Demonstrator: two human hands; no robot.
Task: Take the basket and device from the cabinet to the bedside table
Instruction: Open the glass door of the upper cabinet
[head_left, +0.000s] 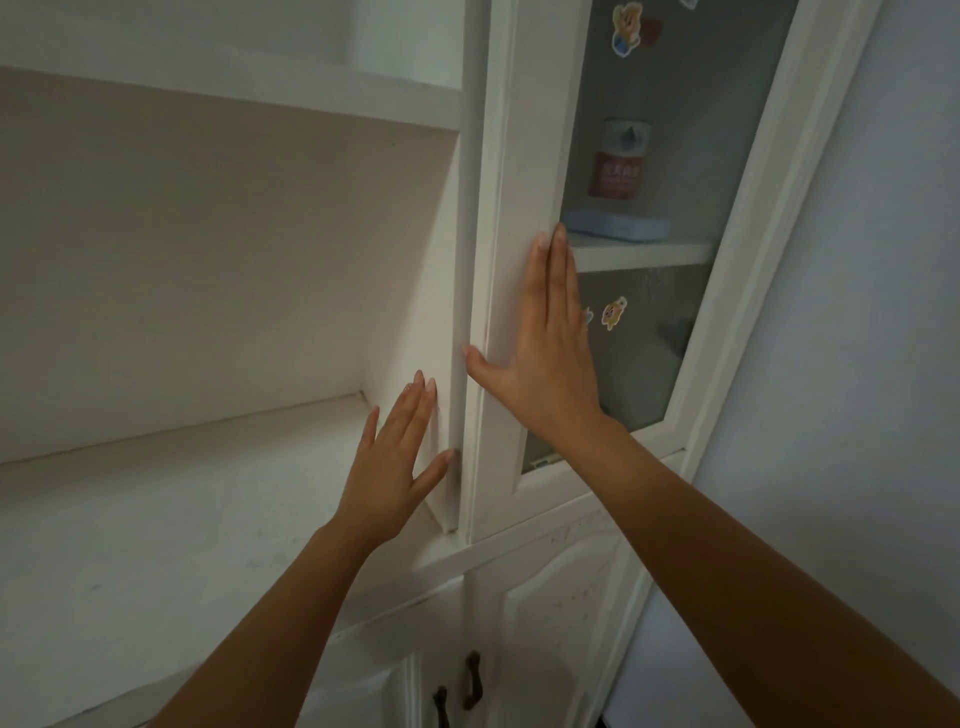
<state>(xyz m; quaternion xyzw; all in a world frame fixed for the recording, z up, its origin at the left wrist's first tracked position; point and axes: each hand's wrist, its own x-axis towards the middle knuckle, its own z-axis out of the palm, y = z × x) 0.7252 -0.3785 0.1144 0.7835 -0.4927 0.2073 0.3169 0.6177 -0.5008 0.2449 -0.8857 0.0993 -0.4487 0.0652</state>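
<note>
My right hand (550, 353) flat and open on the glass cabinet door's (498, 291) white frame, my left hand (395, 462) open against the divider panel (415, 332) — both empty, pale blue device (618, 227) on the shelf behind the glass.

Two hands (384, 462) — three stickers (614, 313).

Open shelf bay (208, 467) on the left, glass door (623, 270) on the right, upright post (470, 260) between them. Behind the glass a can (621, 158) stands at the back of an inner shelf (649, 252), flat box (618, 227) in front of it. Left hand (395, 462) flat against the bay's right wall, right hand (550, 358) flat on the door frame. Two lower doors with handles (470, 680) below
</note>
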